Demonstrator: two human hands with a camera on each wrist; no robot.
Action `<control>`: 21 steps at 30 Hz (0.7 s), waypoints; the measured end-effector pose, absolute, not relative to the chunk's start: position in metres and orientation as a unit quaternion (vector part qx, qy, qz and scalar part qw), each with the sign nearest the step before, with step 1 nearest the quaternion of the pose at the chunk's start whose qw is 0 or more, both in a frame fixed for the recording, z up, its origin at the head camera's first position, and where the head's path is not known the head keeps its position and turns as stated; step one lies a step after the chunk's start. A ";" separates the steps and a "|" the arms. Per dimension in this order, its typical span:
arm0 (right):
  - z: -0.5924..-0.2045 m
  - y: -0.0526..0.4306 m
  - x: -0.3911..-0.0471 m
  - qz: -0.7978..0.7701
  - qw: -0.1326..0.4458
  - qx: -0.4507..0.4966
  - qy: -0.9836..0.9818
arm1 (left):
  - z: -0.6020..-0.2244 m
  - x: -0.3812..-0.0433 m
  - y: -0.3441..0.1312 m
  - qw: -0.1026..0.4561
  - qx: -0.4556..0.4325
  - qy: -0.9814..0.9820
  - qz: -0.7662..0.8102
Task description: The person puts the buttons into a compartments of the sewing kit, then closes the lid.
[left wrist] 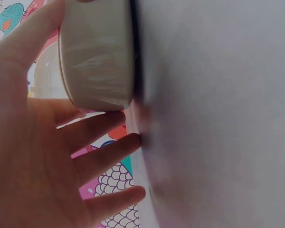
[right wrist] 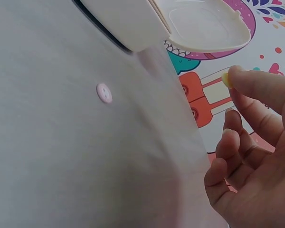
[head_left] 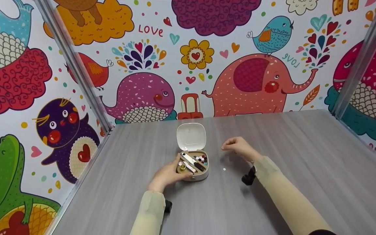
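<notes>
A small cream sewing box [head_left: 201, 177] stands on the table with its white lid [head_left: 191, 137] raised. My left hand [head_left: 166, 174] grips its left side between thumb and fingers; in the left wrist view the other fingers are spread below the box [left wrist: 97, 61]. Inside lie a long white-and-black tool [head_left: 193, 161] and several small coloured buttons [head_left: 202, 159] in the right compartment. To the right of the box, my right hand [head_left: 240, 149] is raised over the table. Its thumb and index finger pinch a small yellow button-like piece [right wrist: 226, 80], mostly hidden by the fingertips.
A pale pink button [right wrist: 104, 93] lies on the grey table [head_left: 116, 195], between the box and my right forearm. Cartoon-printed panels [head_left: 201, 98] stand along the table's back and sides, with metal posts [head_left: 73, 62] at the corners.
</notes>
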State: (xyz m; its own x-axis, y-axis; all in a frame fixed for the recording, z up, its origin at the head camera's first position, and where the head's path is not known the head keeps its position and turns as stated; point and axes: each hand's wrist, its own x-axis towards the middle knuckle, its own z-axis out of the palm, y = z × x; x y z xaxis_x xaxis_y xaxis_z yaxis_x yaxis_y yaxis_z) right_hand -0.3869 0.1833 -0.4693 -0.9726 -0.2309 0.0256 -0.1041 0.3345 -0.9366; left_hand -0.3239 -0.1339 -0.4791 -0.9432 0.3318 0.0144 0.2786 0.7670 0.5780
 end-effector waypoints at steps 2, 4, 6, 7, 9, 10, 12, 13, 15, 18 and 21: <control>-0.469 0.181 -0.387 -0.568 0.058 -0.101 0.815 | -0.479 -0.324 -0.134 0.046 0.161 0.939 0.299; -0.469 0.178 -0.387 -0.567 0.058 -0.103 0.815 | -0.479 -0.324 -0.134 0.047 0.160 0.940 0.298; -0.469 0.176 -0.387 -0.564 0.058 -0.106 0.817 | -0.479 -0.323 -0.134 0.047 0.158 0.940 0.298; -0.470 0.174 -0.387 -0.565 0.059 -0.106 0.816 | -0.479 -0.323 -0.134 0.047 0.159 0.940 0.298; -0.470 0.172 -0.387 -0.564 0.061 -0.107 0.816 | -0.478 -0.323 -0.134 0.045 0.159 0.941 0.295; -0.470 0.171 -0.388 -0.563 0.062 -0.109 0.817 | -0.479 -0.323 -0.134 0.043 0.161 0.941 0.294; -0.471 0.168 -0.388 -0.563 0.064 -0.111 0.816 | -0.479 -0.323 -0.134 0.041 0.162 0.941 0.293; -0.471 0.167 -0.388 -0.564 0.065 -0.112 0.816 | -0.479 -0.323 -0.134 0.040 0.163 0.941 0.294; -0.472 0.163 -0.389 -0.563 0.066 -0.112 0.816 | -0.480 -0.323 -0.135 0.040 0.162 0.940 0.297; -0.473 0.158 -0.388 -0.562 0.067 -0.113 0.817 | -0.479 -0.323 -0.135 0.044 0.160 0.938 0.306; -0.472 0.153 -0.388 -0.561 0.068 -0.110 0.818 | -0.479 -0.323 -0.134 0.047 0.159 0.936 0.310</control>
State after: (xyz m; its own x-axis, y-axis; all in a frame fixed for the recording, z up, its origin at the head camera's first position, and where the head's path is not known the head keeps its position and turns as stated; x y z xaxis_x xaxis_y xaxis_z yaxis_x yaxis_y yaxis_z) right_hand -0.3879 0.1532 -0.4722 -0.9668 -0.2553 0.0118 -0.1028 0.3464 -0.9324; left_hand -0.3225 -0.1342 -0.4788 -0.9448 0.3276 0.0105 0.2690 0.7569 0.5957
